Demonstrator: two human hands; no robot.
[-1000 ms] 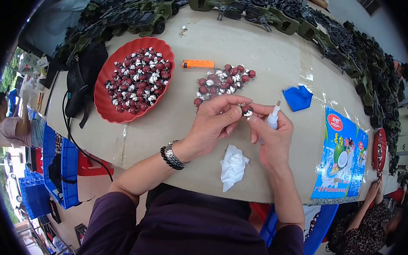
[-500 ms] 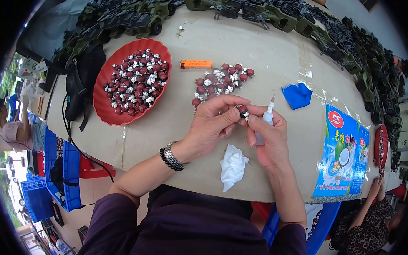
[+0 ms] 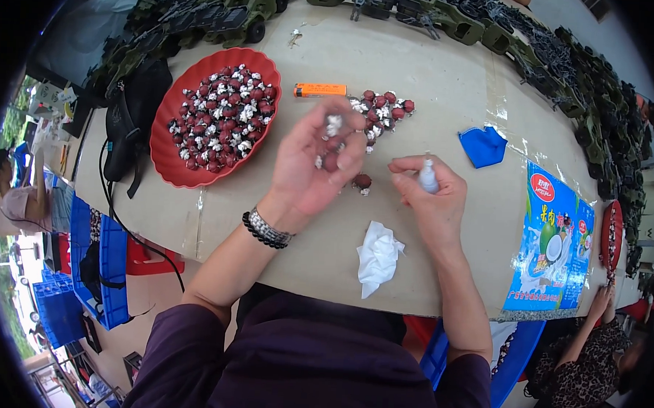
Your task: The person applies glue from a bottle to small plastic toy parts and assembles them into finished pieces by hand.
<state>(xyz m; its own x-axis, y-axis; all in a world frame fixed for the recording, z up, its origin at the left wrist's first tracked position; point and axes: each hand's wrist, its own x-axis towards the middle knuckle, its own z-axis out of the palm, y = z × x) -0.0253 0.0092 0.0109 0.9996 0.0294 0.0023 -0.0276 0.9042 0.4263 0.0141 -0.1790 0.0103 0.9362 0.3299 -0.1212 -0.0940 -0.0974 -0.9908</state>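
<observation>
My left hand (image 3: 299, 170) is raised, blurred, with its palm partly turned up. Its curled fingers close around a small round dark-red, black and white piece (image 3: 334, 125); whether the pieces below it are held or lie on the table cannot be told. My right hand (image 3: 437, 198) grips a small pale squeeze bottle (image 3: 428, 178), tip up, with thumb and index stretched out to the left. Between the hands, one like piece (image 3: 361, 181) lies on the table. A loose pile of such pieces (image 3: 380, 113) lies beyond, partly covered by my left hand.
A red scalloped bowl (image 3: 161, 153) full of such pieces stands left, beside a black bag (image 3: 130, 126). An orange box (image 3: 319, 91), blue cloth (image 3: 483, 147), crumpled tissue (image 3: 378, 259) and blue printed sheet (image 3: 551, 243) lie about. Green toy vehicles (image 3: 452, 23) line the far edge; a co-worker (image 3: 590, 354) sits right.
My hands have come apart. The left moved up and left, off the bottle's side; the right shifted slightly up, still gripping the bottle. A single piece now shows on the table between them.
</observation>
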